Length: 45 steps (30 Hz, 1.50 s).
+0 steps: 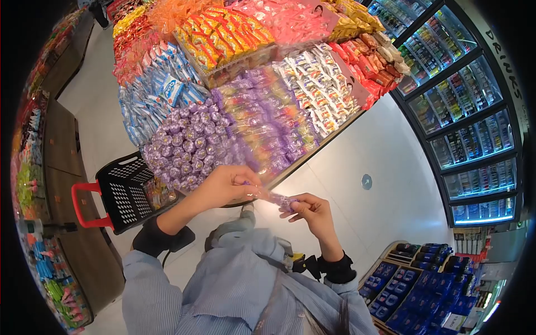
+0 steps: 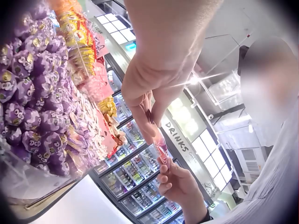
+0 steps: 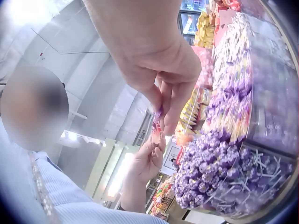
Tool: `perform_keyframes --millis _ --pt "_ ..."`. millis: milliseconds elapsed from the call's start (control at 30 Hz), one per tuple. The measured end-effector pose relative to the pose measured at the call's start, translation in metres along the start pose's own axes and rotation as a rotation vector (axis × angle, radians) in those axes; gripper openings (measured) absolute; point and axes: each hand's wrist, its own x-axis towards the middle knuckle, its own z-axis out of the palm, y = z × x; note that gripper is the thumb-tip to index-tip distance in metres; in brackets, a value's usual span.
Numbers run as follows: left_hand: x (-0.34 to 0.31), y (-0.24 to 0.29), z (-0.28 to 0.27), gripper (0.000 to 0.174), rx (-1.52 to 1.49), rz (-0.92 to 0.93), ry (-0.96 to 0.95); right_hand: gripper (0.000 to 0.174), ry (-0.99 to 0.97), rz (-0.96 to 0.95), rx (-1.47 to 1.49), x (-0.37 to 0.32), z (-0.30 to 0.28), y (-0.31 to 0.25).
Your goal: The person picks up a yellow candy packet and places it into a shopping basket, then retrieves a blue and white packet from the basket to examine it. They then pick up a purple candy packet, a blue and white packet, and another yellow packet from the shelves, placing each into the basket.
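Observation:
Between both hands, over the front edge of the sweets display, stretches a small clear and purple sweet packet (image 1: 277,199). My left hand (image 1: 226,185) pinches one end with thumb and fingers. At the other end, the fingertips of my right hand (image 1: 314,213) grip the purple part. The left wrist view shows the packet (image 2: 160,148) slanting down from the left fingertips to the right ones. Just beyond my left hand is a heap of purple-wrapped round lollipops (image 1: 187,142), and beside it lie flat purple packets (image 1: 254,106) of the same colouring.
A black basket (image 1: 120,195) with a red handle (image 1: 84,205) stands left of the display. Blue and white packets (image 1: 167,89) and yellow ones (image 1: 223,36) fill other compartments. Drinks fridges (image 1: 463,106) line the right, with blue packs (image 1: 424,290) stacked at lower right.

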Motion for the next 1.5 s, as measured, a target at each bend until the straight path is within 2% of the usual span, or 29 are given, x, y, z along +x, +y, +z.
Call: perform_keyframes --millis 200,467,700,800,900,1000,1133,1300,1500 --pt "0.037 0.019 -0.006 0.012 -0.043 0.037 0.044 0.018 -0.044 -0.023 0.008 0.041 -0.028 -0.017" --pt "0.042 0.007 -0.018 0.012 -0.117 0.055 0.205 0.018 -0.181 0.036 -0.04 0.093 -0.042 -0.022" --pt "0.053 -0.005 -0.012 0.013 -0.169 0.092 0.373 0.015 -0.277 0.006 -0.102 0.133 -0.062 -0.037" --pt "0.067 -0.006 -0.003 0.015 -0.015 0.176 0.464 0.014 -0.325 0.016 -0.14 0.151 -0.076 -0.046" --pt "0.082 0.015 0.007 0.021 0.503 0.276 0.531 0.014 -0.379 0.022 -0.175 0.168 -0.091 -0.052" --pt "0.108 0.004 0.017 0.027 0.856 0.426 0.574 0.015 -0.442 0.06 -0.228 0.182 -0.104 -0.058" --pt "0.135 0.014 0.042 0.027 1.087 0.512 0.645 0.016 -0.516 0.104 -0.276 0.197 -0.118 -0.065" --pt "0.156 0.012 0.058 0.029 1.259 0.452 0.734 0.018 -0.595 0.108 -0.248 0.219 -0.138 -0.068" --pt "0.17 0.01 0.07 0.028 1.228 0.285 0.81 0.018 -0.66 0.185 -0.229 0.233 -0.15 -0.071"
